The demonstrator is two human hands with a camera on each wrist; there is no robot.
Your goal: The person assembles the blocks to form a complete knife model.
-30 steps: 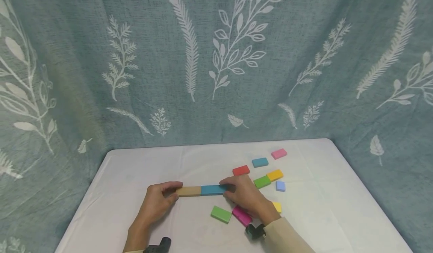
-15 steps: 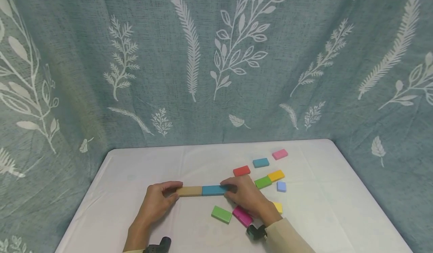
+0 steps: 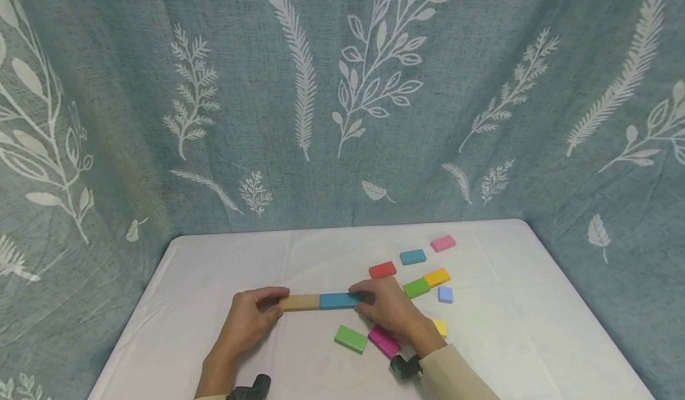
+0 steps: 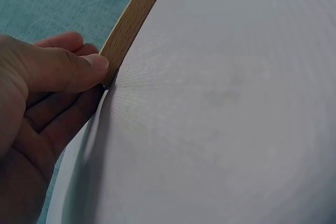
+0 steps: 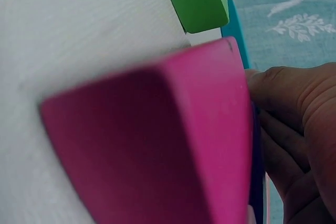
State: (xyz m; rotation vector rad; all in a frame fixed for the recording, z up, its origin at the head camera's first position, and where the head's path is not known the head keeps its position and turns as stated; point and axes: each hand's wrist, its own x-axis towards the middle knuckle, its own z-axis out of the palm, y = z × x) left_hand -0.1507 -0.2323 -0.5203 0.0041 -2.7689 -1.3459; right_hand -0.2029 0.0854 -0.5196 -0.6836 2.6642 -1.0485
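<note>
In the head view, a natural-wood block (image 3: 299,302) and a blue block (image 3: 337,301) lie end to end in a line on the white cloth. My left hand (image 3: 248,321) pinches the wood block's left end between thumb and fingers. The left wrist view shows the thumb on the wooden block's (image 4: 134,24) near end, the cloth creased beside it. At the other end of the line, my right hand (image 3: 389,308) pinches the blue block, covering its right tip. From the right wrist, a magenta block (image 5: 220,129) fills the foreground, partly hiding the hand's grip.
Close in front of the line lie a green block (image 3: 351,339) and the magenta block, beside my right wrist. Behind and right are red (image 3: 382,270), blue (image 3: 412,257), pink (image 3: 443,243), green (image 3: 416,287), orange-yellow (image 3: 437,277) and small light-blue (image 3: 445,295) blocks. My forearm partly covers a yellow block (image 3: 440,328).
</note>
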